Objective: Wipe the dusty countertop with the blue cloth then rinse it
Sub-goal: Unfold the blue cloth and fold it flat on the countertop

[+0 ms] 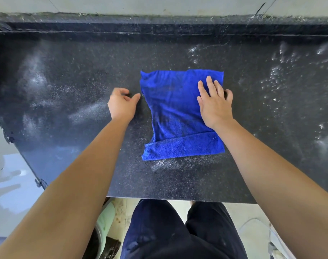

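A blue cloth (pixel 174 109) lies spread on the dark speckled countertop (pixel 84 75), its near edge folded over. My right hand (pixel 214 103) presses flat on the cloth's right side with straight fingers, the thumb just off its right edge. My left hand (pixel 122 105) hovers or rests on the counter just left of the cloth, fingers loosely curled, holding nothing. White dust streaks the counter at left, right and just below the cloth.
A raised dark ledge (pixel 159 28) runs along the back against a pale wall. The counter's left edge drops to a grey surface (pixel 8 174). Below the front edge are my dark trousers (pixel 168 230) and a light floor.
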`<state>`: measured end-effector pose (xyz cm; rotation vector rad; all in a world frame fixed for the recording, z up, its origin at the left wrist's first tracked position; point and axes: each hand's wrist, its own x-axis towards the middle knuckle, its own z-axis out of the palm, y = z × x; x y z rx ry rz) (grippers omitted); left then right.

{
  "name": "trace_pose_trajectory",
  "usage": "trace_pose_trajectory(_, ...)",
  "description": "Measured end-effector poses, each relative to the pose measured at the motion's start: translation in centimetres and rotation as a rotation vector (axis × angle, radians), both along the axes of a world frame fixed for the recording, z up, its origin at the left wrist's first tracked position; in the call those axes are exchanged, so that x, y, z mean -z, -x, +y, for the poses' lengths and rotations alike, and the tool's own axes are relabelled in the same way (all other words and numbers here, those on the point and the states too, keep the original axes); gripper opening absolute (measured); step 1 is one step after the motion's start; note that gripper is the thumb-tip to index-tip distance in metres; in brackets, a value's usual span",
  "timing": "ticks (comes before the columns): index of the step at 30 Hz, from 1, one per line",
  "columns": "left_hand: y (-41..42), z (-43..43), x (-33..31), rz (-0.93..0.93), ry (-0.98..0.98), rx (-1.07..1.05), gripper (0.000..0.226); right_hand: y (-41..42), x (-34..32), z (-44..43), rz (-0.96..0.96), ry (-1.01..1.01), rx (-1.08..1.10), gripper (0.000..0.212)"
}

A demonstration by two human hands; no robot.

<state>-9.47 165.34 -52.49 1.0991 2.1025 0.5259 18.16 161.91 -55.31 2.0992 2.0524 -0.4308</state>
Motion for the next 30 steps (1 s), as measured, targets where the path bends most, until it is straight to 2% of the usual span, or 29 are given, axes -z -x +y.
trace_pose_trajectory(3, -1.0, -3.0, -0.2, 0.051, 0.066, 0.166, 0.029, 0.4, -0.6, -0.4, 0.041, -0.036, 0.042, 0.052)
trace_pose_trajectory(7, -1.9, -8.0, 0.0, 0.180, 0.083, 0.298, 0.040, 1.1, -2.2, -4.7, 0.179, -0.202, 0.127, 0.047)
trace_pose_trajectory(11, -2.8, -12.1, -0.2, 0.286, 0.071, 0.405, 0.043, 1.3, -2.2, -10.4, 0.204, -0.207, 0.217, 0.045)
trace_pose_trajectory(14, -3.3, -12.7, -0.6, 0.197, 0.130, 0.377, 0.035, 0.8, -1.9, -12.3, 0.131, -0.188, 0.180, 0.044)
trace_pose_trajectory(16, -3.6, -12.2, -0.7, 0.136, 0.185, 0.350, 0.020, 0.4, -2.1, -12.3, 0.117, -0.179, 0.156, 0.037)
trace_pose_trajectory(18, -3.8, -11.9, -1.1, 0.110, 0.184, 0.343, 0.016, 0.0, -2.1, -12.4, 0.134, -0.175, 0.117, 0.029)
trace_pose_trajectory(23, -3.3, -13.6, -1.8, 0.082, -0.018, 0.422, 0.022, -0.7, -3.3, -14.5, 0.205, -0.346, 0.097, 0.012)
trace_pose_trajectory(26, -2.5, -15.5, -1.9, -0.046, 0.003, 0.478, 0.041, -0.6, -4.5, -16.7, 0.195, -0.343, 0.100, 0.015)
trace_pose_trajectory(28, -2.1, -16.7, -2.1, -0.038, -0.016, 0.511, 0.037, -0.6, -5.0, -17.9, 0.209, -0.353, 0.085, 0.015)
trace_pose_trajectory(30, -1.7, -17.8, -2.5, 0.035, -0.120, 0.522, 0.025, -0.7, -5.3, -18.8, 0.222, -0.366, 0.064, 0.011)
